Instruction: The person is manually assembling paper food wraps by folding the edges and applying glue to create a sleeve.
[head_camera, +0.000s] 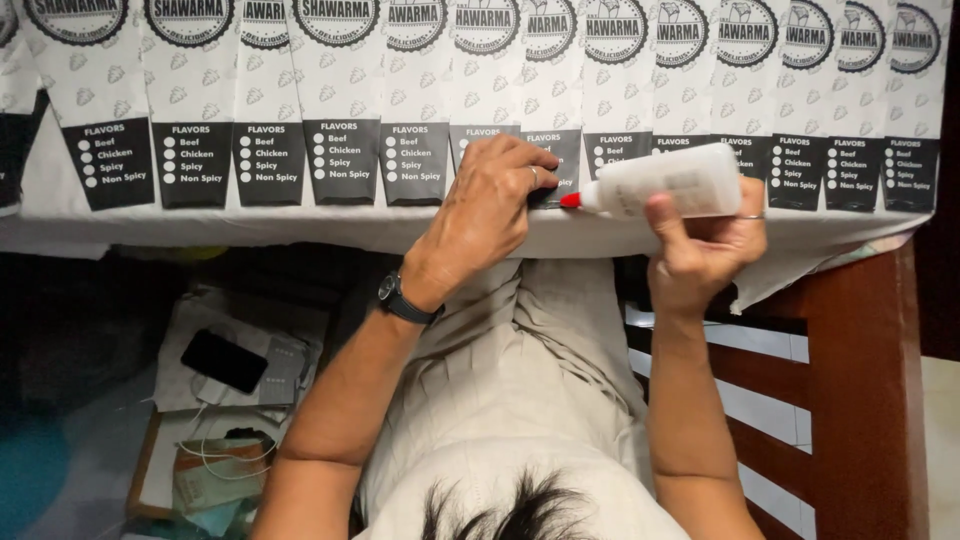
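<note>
Along the far side, a row of printed paper sleeves (340, 100), white with black panels at their lower ends, is lying edge to edge over a white-covered surface (300, 228). Below the surface's near edge on the left, a black phone (223, 361) is resting on loose papers (290, 350), with a white cable (235, 455) curling just beneath them. Moving toward the middle, the person's left hand (487, 205), a dark wristwatch (403, 300) on its wrist and a ring on one finger, is pressing down with curled fingers on the black end of one sleeve; whether it is pinching the paper cannot be told. Just beside those fingers, the red nozzle (570, 200) of a white glue bottle (665, 180) is pointing left, sitting close to or touching the sleeve's lower edge. The right hand (705, 245) is gripping the bottle, lying on its side above the surface's near edge, with the thumb wrapped over the front. On the right, a red-brown wooden frame (850, 380) is standing beside the person's pale clothing (520, 390)
</note>
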